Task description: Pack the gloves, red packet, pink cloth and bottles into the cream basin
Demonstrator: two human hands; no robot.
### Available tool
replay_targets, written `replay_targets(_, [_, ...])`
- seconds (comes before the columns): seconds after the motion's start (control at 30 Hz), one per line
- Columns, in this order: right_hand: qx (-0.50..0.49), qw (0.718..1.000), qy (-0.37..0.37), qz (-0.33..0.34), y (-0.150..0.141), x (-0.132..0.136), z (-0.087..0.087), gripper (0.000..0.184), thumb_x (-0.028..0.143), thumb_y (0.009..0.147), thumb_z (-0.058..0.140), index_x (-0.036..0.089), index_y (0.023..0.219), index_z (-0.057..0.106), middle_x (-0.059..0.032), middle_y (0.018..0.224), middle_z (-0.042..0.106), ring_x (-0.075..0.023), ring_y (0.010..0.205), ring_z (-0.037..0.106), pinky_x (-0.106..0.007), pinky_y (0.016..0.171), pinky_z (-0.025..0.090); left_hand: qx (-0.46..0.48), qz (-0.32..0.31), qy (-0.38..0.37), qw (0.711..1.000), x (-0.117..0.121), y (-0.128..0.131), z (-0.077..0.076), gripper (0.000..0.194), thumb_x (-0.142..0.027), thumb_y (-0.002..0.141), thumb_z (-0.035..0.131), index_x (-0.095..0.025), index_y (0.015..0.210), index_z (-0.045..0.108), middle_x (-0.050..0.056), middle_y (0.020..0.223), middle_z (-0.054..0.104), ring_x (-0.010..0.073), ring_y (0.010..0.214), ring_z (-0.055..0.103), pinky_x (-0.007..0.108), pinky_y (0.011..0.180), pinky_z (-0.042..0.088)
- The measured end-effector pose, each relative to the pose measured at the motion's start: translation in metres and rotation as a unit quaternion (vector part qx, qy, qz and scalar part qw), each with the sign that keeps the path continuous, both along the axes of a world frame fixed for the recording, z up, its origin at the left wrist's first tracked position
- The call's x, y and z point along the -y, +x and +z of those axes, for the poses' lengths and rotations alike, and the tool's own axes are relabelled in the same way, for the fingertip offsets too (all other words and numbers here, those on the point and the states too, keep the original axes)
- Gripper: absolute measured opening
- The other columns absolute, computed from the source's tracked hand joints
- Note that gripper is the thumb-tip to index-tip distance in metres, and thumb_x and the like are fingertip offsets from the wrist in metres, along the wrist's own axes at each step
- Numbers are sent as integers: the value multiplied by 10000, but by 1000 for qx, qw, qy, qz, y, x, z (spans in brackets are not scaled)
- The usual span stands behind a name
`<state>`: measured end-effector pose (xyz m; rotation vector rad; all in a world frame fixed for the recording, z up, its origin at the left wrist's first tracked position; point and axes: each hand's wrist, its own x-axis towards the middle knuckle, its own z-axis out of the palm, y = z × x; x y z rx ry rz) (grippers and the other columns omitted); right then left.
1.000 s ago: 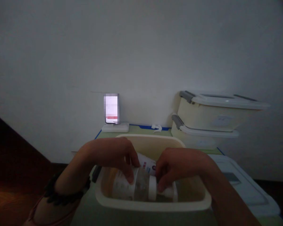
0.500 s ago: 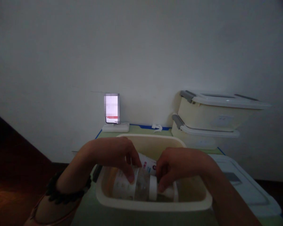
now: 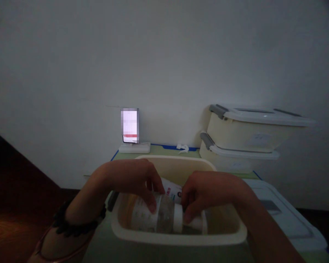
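Note:
A clear bottle (image 3: 164, 217) with a white label and a white collar lies on its side in the cream storage box (image 3: 178, 239), its top pointing right. My left hand (image 3: 142, 182) is closed around the bottle's body from above, thumb on the label. At the other end my right hand (image 3: 200, 195) pinches the bottle's white top just past the collar. Behind the bottle, a white tube (image 3: 175, 190) with pink and dark print leans inside the box, partly covered by my hands. The fingertips of my right hand are partly hidden.
Two lidded boxes (image 3: 244, 135) with grey latches are stacked against the wall at the right. A loose lid (image 3: 285, 213) lies right of the open box. A phone (image 3: 130, 125) on a white stand (image 3: 134, 148) and a small white object (image 3: 182, 148) are at the table's back.

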<state>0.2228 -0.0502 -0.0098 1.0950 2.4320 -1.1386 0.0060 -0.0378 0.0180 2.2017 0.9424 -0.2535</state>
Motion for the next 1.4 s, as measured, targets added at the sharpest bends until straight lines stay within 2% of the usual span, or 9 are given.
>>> replay_targets(1.4, [15, 1000, 4, -17, -2, 1, 0, 416, 530, 647, 679, 183, 867, 743, -25, 753, 724, -139, 630, 612, -205, 548, 403, -4, 2, 7, 1000, 0, 1, 0, 400, -349, 620, 772, -248, 1002, 710, 25, 901, 733, 167, 778, 647, 213, 666, 440])
